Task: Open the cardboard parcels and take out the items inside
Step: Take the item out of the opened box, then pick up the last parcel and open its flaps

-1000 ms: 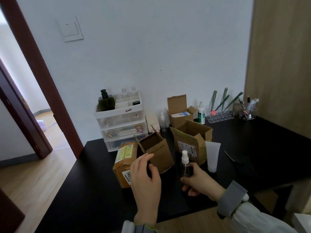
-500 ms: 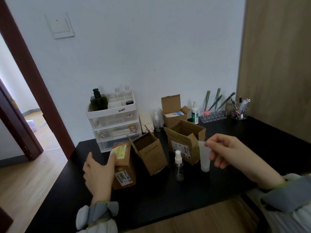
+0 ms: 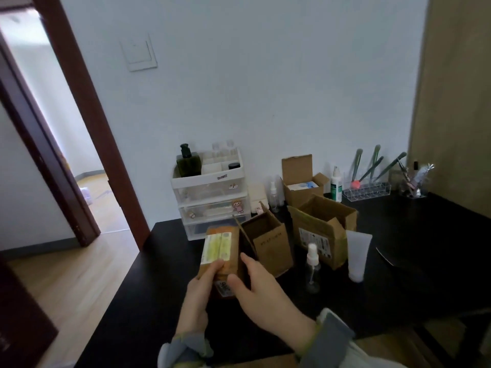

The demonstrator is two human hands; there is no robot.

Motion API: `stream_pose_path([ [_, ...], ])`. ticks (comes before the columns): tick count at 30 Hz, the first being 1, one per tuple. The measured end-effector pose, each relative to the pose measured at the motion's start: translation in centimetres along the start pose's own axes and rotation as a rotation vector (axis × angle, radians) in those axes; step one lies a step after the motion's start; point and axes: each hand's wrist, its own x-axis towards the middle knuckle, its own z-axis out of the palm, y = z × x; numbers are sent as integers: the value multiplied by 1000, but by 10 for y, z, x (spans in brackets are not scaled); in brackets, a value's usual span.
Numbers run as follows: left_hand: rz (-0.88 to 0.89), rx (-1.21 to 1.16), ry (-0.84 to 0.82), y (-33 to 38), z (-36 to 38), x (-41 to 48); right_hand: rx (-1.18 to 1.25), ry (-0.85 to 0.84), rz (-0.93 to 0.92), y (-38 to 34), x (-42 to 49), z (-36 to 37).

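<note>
The sealed parcel [image 3: 221, 251] lies on the worktop [image 3: 425, 235], left of the opened boxes [image 3: 268, 241]. The left hand [image 3: 198, 296] and right hand [image 3: 261, 293] both grasp its near end. I judge the opening step begins; next, the tape must be broken.

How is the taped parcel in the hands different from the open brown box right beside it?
The taped parcel is sealed with orange tape; the open box has its flap up and its inside showing. The parcel carries a yellow-green label on top, the open box only small dark print on its side. Both hands, left and right, grip the parcel; the open box stands untouched. Both are brown cardboard on the black table.
</note>
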Motion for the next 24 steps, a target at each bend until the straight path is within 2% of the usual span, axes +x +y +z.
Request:
stream_pose_path([
  [6,31,-50,-167,-2,-13,-13,176,65,113,19,26,34],
  [11,78,-95,-181,-6,-23,-20,248,83,86,30,26,41],
  [17,140,-256,-190,-10,-27,-30,245,55,-47,23,20,30],
  [20,183,-230,-126,-8,-20,-27,202,137,-127,8,6,13],
  [24,223,-208,-14,-9,-12,-17,179,300,-331,-18,-22,-40],
])
